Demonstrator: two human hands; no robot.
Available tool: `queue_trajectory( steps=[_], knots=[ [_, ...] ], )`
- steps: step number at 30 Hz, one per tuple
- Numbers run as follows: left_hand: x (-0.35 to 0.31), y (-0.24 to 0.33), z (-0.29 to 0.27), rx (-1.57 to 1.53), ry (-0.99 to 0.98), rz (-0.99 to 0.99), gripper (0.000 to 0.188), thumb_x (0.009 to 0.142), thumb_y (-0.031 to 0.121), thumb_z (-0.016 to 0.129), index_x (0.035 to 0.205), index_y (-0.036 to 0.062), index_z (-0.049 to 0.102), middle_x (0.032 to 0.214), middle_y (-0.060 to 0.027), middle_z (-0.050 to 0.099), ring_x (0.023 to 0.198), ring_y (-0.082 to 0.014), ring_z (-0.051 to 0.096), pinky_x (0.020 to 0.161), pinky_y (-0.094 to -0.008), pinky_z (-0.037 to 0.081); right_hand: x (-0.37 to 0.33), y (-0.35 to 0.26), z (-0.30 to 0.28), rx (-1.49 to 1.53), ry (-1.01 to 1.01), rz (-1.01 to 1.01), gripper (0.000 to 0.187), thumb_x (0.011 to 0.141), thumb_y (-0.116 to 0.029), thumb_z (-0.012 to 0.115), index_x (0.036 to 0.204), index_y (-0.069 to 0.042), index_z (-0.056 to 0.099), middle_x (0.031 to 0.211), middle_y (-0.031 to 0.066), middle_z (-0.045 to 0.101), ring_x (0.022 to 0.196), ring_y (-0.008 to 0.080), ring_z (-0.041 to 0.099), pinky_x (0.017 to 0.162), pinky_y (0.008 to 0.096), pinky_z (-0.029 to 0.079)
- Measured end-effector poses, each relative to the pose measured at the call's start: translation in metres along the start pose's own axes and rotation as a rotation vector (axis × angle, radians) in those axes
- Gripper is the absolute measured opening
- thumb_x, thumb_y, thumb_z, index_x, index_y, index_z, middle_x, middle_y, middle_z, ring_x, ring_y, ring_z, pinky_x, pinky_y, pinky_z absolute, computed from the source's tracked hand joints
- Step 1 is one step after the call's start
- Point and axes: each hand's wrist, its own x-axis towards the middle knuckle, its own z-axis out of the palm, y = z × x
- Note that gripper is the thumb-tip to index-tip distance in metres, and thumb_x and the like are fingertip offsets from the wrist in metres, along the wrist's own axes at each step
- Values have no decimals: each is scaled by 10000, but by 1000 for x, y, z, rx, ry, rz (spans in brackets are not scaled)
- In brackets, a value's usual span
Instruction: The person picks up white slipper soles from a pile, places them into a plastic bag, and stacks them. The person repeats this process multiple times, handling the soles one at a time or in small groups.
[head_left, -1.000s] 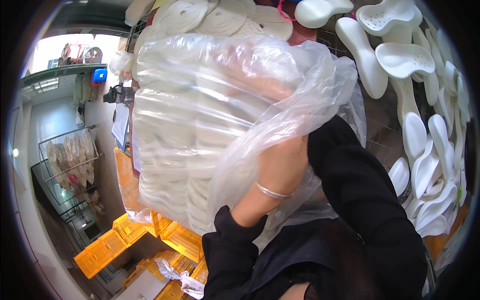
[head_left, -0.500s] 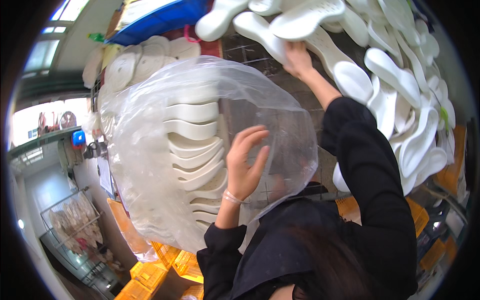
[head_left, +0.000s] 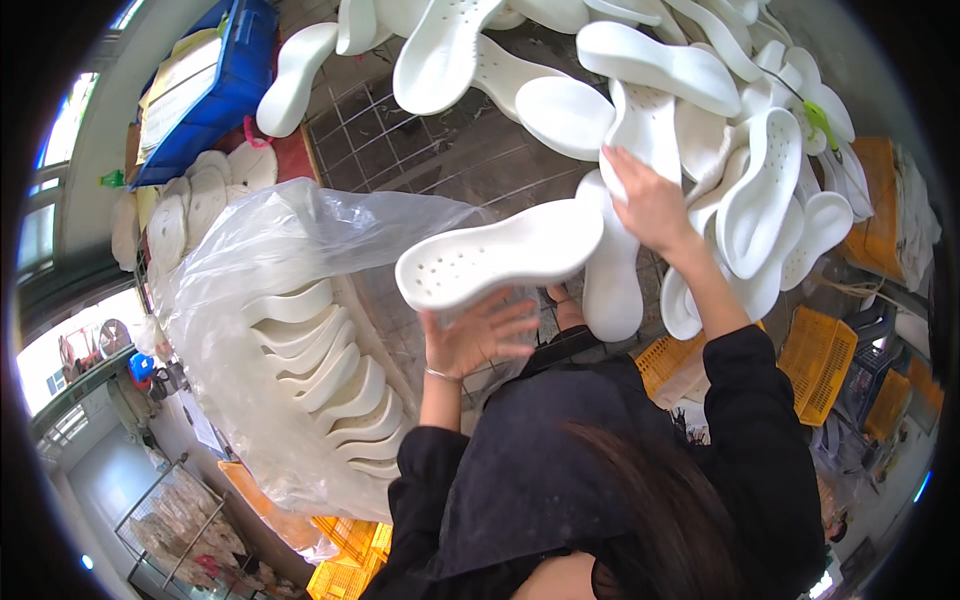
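Observation:
My left hand (head_left: 482, 336) is open, fingers spread, just below a white foam shoe sole (head_left: 540, 245) with small holes at one end. Its thumb is at the sole's lower edge; whether it bears the sole I cannot tell. Beside it, a clear plastic bag (head_left: 220, 370) holds a row of white soles (head_left: 345, 375) standing on edge. My right hand (head_left: 655, 205) reaches to the pile on the right, its fingers closed on the lower edge of another holed shoe sole (head_left: 645, 125). A smooth white sole (head_left: 612, 285) hangs or lies just under that hand.
Many loose white soles (head_left: 760, 190) are heaped at the far and right side of the dark tiled surface (head_left: 375, 140). A blue bin (head_left: 215, 95) with papers and a stack of round white pads (head_left: 207, 205) are at far left. Yellow crates (head_left: 815, 365) stand at lower right.
The view has swung to the right. My right hand has come nearer from the far soles to the right pile. A holed sole now lies above my left hand, whose fingers have spread.

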Motion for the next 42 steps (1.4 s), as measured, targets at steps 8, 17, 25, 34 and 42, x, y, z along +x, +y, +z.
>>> queue_trajectory(
  steps=[8, 17, 25, 34, 42],
  knots=[
    [41, 26, 6, 2040, 835, 446, 659, 733, 96, 710, 1323, 64, 417, 1122, -110, 564, 898, -228, 595, 795, -365, 498, -14, -28, -60, 184, 835, 49, 602, 856, -181, 688, 1343, 25, 401, 1346, 172, 448, 1237, 311, 427, 1020, 421, 362],
    [99, 94, 10, 2774, 754, -110, 968, 647, 324, 758, 1472, 174, 273, 1069, -177, 609, 1025, -357, 591, 931, -458, 444, -142, -53, 49, 586, -49, 458, 1105, 678, -363, 727, 1484, 31, 80, 1384, 310, 369, 1268, 421, 414, 1049, 476, 359],
    [-30, 8, -12, 332, 482, 138, 844, 877, 691, 425, 1382, 15, 418, 1245, -102, 585, 1083, -212, 587, 908, -350, 499, -19, -33, 32, 548, 26, 269, 777, 761, -264, 741, 1394, -15, 366, 1391, 215, 378, 1305, 369, 369, 1069, 478, 333],
    [-23, -5, -56, 105, 753, 90, 648, 869, 496, 470, 1300, 13, 508, 1233, -137, 599, 1118, -239, 588, 958, -370, 478, 52, -1, 22, 432, 474, 49, 555, 773, -138, 661, 1267, 33, 474, 1021, 240, 657, 902, 406, 649, 763, 459, 523],
    [-56, -57, -30, 212, 704, 483, 825, 884, 663, 459, 1369, -2, 403, 1278, -134, 562, 1090, -253, 592, 949, -370, 481, 157, -50, 24, 395, 381, -215, 402, 767, -88, 633, 1156, -8, 568, 1108, 177, 593, 1040, 379, 569, 907, 450, 459]
  ],
)
